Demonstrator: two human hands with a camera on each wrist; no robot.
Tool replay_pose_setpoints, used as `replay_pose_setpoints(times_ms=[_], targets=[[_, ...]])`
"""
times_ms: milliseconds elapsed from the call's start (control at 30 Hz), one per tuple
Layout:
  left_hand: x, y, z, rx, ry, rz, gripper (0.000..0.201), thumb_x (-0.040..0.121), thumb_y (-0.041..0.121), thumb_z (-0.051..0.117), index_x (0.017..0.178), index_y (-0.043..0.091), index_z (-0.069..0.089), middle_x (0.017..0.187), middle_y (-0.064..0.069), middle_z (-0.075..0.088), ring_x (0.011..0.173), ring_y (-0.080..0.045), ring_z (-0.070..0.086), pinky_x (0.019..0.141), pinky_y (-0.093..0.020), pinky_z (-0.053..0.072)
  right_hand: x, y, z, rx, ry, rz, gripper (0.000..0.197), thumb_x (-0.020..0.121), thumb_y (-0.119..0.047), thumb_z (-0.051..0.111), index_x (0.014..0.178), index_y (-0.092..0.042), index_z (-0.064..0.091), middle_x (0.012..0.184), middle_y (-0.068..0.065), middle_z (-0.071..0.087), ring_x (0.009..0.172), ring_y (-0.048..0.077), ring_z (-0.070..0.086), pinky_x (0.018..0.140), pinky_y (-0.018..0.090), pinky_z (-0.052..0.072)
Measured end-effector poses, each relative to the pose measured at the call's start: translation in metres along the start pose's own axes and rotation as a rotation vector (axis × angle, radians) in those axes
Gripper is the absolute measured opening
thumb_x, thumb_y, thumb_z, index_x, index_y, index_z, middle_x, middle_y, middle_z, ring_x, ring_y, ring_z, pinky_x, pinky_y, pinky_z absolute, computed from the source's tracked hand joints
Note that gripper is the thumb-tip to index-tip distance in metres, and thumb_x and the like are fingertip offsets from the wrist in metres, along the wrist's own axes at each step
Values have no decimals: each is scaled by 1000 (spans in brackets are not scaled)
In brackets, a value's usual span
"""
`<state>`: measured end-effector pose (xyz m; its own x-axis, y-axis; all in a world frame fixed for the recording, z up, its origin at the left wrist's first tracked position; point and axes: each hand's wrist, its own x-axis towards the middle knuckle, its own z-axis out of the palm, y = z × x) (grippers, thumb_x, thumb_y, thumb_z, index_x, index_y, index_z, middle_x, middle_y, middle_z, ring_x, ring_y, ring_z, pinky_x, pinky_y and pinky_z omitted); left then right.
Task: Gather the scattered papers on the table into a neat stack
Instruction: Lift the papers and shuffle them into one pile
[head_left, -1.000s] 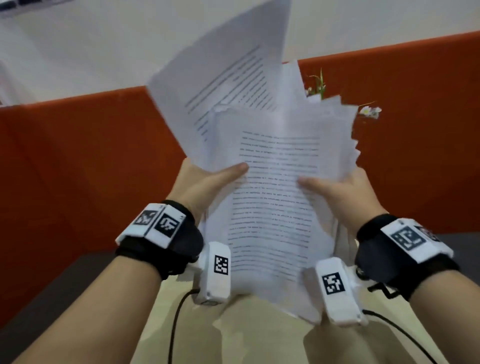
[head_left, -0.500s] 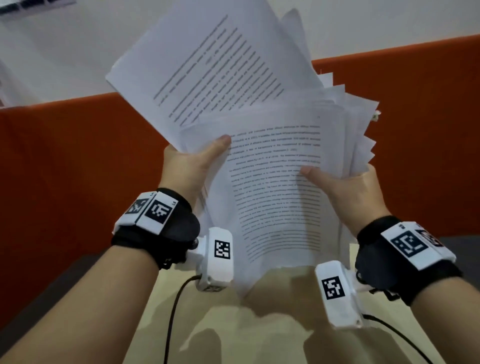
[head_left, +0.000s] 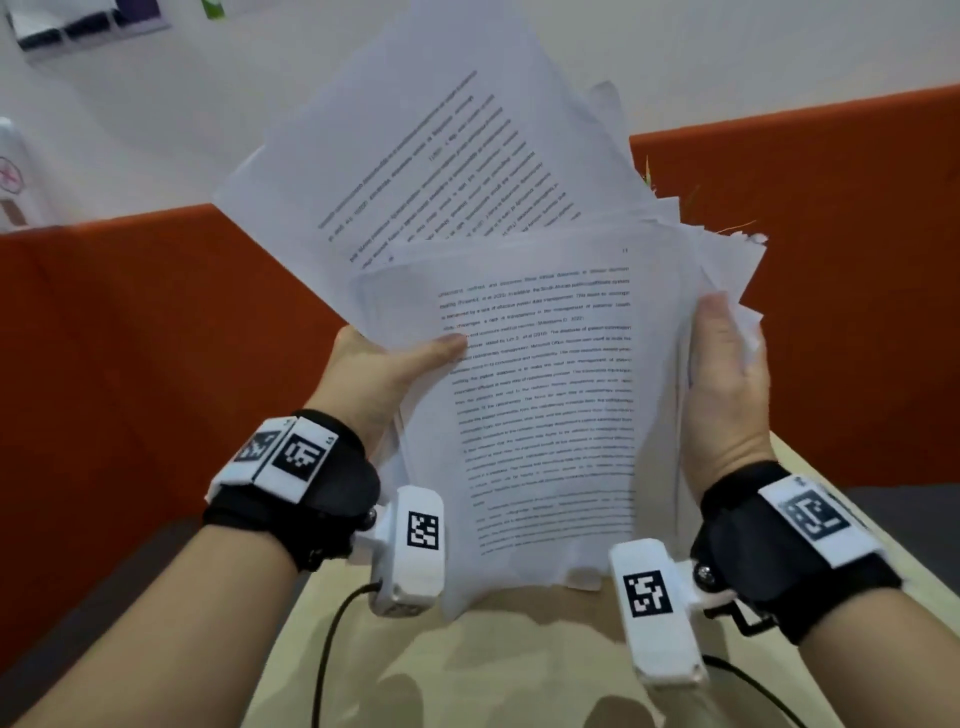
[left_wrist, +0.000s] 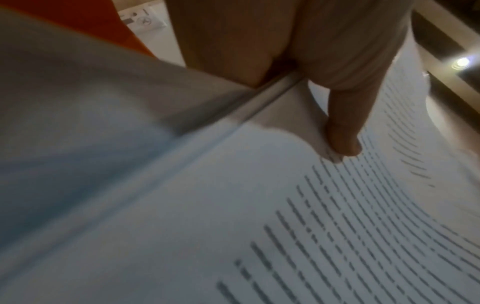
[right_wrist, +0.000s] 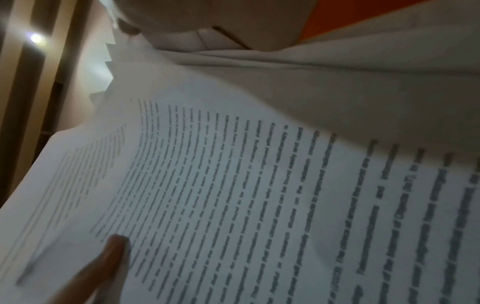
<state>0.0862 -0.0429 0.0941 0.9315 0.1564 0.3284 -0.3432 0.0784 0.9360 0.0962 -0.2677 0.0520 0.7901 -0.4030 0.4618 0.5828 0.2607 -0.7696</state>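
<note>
Papers (head_left: 540, 395) are standing uneven above the table (head_left: 519, 665), top edges fanning out; your left hand (head_left: 374, 374) is pinching their left edge, your right hand (head_left: 727, 395) is pressing flat on the right edge.

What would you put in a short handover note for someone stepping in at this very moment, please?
Left hand: grips the left edge of the papers, thumb across the front sheet.
Right hand: flat against the right edge of the bundle, squaring it; its fingers are hidden behind the sheets.
Papers: all that can be seen are gathered and held upright above the table, but fanned; one tilted sheet sticks out at the upper left, and corners stagger at the right.
Done: gathering.
Left: tap the edges level, tuck in the tilted sheet, lay the stack down.
</note>
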Motion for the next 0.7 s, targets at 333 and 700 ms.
replay_pose_setpoints(times_ms=[333,700], targets=[[0,-8,-7,-78,50,-7,85,52,14,92,126,-5,55,112,-21,72,98,-35,73,86,-44,59,-1,-5,-25,-466,39,-24,18,91,-17,48,105,-19,59,93,-8,63,90,16,60,72,29,47],[2,-10,-5,-71,-7,49,23,76,-5,71,95,8,70,79,-2,80,72,-17,77,61,-25,59,6,-11,-29,-925,-96,8,38,97,-28,37,115,-10,65,115,6,65,107,23,58,85,30,40]])
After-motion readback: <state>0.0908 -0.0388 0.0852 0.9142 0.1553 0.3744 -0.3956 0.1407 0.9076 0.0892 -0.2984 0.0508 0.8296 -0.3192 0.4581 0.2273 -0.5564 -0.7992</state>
